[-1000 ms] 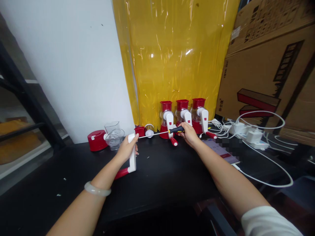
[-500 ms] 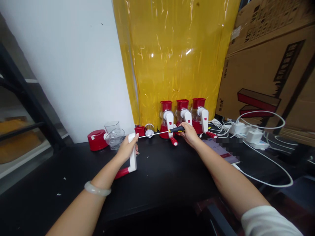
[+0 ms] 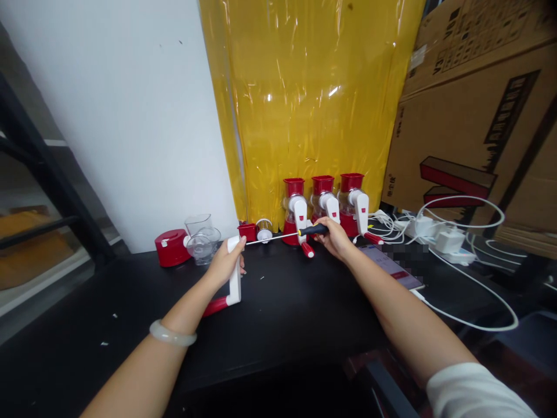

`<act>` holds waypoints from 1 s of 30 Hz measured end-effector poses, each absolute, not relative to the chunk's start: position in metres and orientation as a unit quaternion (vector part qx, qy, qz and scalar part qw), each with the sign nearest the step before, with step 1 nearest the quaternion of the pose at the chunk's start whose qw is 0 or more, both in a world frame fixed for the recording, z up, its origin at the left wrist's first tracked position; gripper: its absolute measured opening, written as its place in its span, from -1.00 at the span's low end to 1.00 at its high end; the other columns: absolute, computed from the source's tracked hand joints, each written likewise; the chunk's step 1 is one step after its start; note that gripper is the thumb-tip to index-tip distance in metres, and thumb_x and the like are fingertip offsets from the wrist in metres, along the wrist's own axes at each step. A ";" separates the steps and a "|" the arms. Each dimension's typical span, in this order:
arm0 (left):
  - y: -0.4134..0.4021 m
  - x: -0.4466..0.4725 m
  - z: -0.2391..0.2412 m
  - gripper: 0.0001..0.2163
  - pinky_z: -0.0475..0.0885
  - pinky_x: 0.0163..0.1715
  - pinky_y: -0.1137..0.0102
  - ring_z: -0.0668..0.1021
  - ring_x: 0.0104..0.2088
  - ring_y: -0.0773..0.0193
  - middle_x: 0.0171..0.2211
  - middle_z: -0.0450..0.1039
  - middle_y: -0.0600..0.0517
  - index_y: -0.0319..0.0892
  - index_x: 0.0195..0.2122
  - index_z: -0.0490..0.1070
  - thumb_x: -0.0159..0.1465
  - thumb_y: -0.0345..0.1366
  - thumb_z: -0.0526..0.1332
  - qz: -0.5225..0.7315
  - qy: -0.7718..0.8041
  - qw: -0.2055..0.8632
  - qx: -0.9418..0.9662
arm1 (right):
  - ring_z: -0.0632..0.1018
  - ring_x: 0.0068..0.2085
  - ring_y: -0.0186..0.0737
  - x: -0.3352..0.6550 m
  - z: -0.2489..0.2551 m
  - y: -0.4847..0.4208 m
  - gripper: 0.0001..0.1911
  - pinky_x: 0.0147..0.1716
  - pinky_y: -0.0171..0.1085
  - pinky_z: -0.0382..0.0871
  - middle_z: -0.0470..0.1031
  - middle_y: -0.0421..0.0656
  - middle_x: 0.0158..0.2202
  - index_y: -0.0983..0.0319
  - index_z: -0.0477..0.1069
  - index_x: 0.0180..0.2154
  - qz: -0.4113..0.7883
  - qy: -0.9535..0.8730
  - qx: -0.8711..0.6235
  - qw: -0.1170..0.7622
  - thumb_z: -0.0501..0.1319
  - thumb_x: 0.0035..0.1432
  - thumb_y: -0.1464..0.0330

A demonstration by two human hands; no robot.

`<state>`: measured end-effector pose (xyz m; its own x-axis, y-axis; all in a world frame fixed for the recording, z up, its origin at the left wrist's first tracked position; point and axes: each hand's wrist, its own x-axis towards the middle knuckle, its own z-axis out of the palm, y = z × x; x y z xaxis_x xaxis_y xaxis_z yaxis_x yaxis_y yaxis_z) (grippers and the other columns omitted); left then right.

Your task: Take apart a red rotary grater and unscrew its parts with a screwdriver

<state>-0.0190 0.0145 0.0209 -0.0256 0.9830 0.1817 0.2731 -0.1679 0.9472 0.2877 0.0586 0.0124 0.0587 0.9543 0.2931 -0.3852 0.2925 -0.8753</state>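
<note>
My left hand [image 3: 224, 262] is wrapped round a white crank handle [image 3: 235, 283] with a red grip, held upright above the black table [image 3: 282, 313]. My right hand [image 3: 336, 238] grips a screwdriver [image 3: 285, 235] by its black and yellow handle. Its thin metal shaft points left, and the tip meets the top of the white crank. Behind my hands, three assembled red and white hand-crank grinders [image 3: 324, 203] stand in a row against the yellow plastic sheet [image 3: 304, 98].
A red lid [image 3: 171, 248], a clear cup part [image 3: 201, 239], a small red part [image 3: 248, 231] and a metal drum [image 3: 263, 230] lie at the back left. White chargers and cables [image 3: 439, 238] sprawl at the right, beside cardboard boxes [image 3: 478, 128]. A dark shelf frame [image 3: 47, 191] stands left.
Almost nothing has moved. My right hand with the screwdriver has shifted very slightly; the left hand keeps the crank in place.
</note>
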 end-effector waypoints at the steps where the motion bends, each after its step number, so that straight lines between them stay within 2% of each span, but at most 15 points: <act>1: 0.015 -0.019 0.021 -0.46 0.42 -0.68 0.41 0.48 -0.71 0.25 -0.69 0.37 0.17 -0.11 -0.27 0.25 0.12 0.30 0.23 0.482 0.529 0.370 0.592 | 0.23 -0.65 -0.36 0.288 0.013 0.059 -0.88 -0.53 -0.28 0.32 0.20 -0.33 -0.72 0.15 0.34 -0.48 0.512 -0.461 -0.307 0.656 0.23 -0.05 0.26; 5: 0.013 -0.017 0.023 -0.45 0.42 -0.69 0.42 0.47 -0.72 0.26 -0.70 0.36 0.17 -0.12 -0.28 0.26 0.09 0.31 0.24 0.483 0.533 0.370 0.588 | 0.24 -0.65 -0.37 0.289 0.012 0.060 -0.80 -0.53 -0.28 0.34 0.23 -0.33 -0.70 0.15 0.32 -0.46 0.514 -0.464 -0.317 0.648 0.27 -0.01 0.20; 8: 0.013 -0.017 0.023 -0.45 0.42 -0.69 0.42 0.47 -0.72 0.27 -0.70 0.36 0.17 -0.12 -0.28 0.25 0.10 0.31 0.23 0.482 0.537 0.367 0.587 | 0.23 -0.68 -0.37 0.290 0.010 0.062 -0.65 -0.56 -0.27 0.32 0.24 -0.33 -0.72 0.15 0.32 -0.45 0.491 -0.483 -0.331 0.645 0.26 0.06 0.02; 11: 0.015 -0.019 0.020 -0.46 0.43 -0.68 0.41 0.48 -0.70 0.26 -0.69 0.36 0.17 -0.11 -0.27 0.26 0.11 0.30 0.23 0.485 0.535 0.365 0.588 | 0.17 -0.71 -0.37 0.290 0.008 0.063 -0.55 -0.54 -0.25 0.33 0.15 -0.36 -0.78 0.14 0.32 -0.47 0.448 -0.523 -0.348 0.636 0.22 0.09 -0.10; 19: 0.014 -0.018 0.023 -0.44 0.44 -0.70 0.39 0.45 -0.73 0.26 -0.71 0.35 0.18 -0.12 -0.25 0.28 0.06 0.30 0.26 0.493 0.537 0.375 0.573 | 0.21 -0.66 -0.37 0.289 0.009 0.061 -0.69 -0.51 -0.28 0.35 0.16 -0.36 -0.72 0.14 0.31 -0.42 0.477 -0.507 -0.347 0.628 0.26 0.08 0.05; 26: 0.013 -0.017 0.024 -0.44 0.43 -0.70 0.39 0.47 -0.72 0.25 -0.70 0.36 0.17 -0.12 -0.25 0.26 0.07 0.31 0.25 0.492 0.536 0.368 0.579 | 0.32 -0.57 -0.36 0.288 0.011 0.061 -0.82 -0.50 -0.28 0.38 0.32 -0.29 -0.56 0.15 0.33 -0.40 0.517 -0.460 -0.327 0.644 0.29 -0.01 0.24; 28: 0.015 -0.018 0.022 -0.45 0.44 -0.69 0.39 0.47 -0.71 0.25 -0.70 0.36 0.17 -0.11 -0.25 0.26 0.09 0.30 0.24 0.492 0.533 0.368 0.582 | 0.32 -0.58 -0.36 0.288 0.012 0.061 -0.81 -0.51 -0.27 0.38 0.33 -0.28 -0.55 0.15 0.33 -0.40 0.517 -0.457 -0.327 0.645 0.30 -0.01 0.23; 30: 0.016 -0.019 0.020 -0.46 0.44 -0.69 0.40 0.47 -0.71 0.25 -0.70 0.35 0.17 -0.11 -0.26 0.26 0.11 0.30 0.24 0.490 0.528 0.369 0.587 | 0.34 -0.58 -0.34 0.288 0.011 0.062 -0.73 -0.54 -0.27 0.36 0.34 -0.27 -0.55 0.15 0.33 -0.39 0.511 -0.462 -0.327 0.647 0.31 0.03 0.13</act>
<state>-0.0189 0.0161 0.0201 -0.0391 0.9817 0.1861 0.2586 -0.1700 0.9509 0.2878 0.0616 0.0112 0.0501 0.9634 0.2633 -0.3597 0.2633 -0.8951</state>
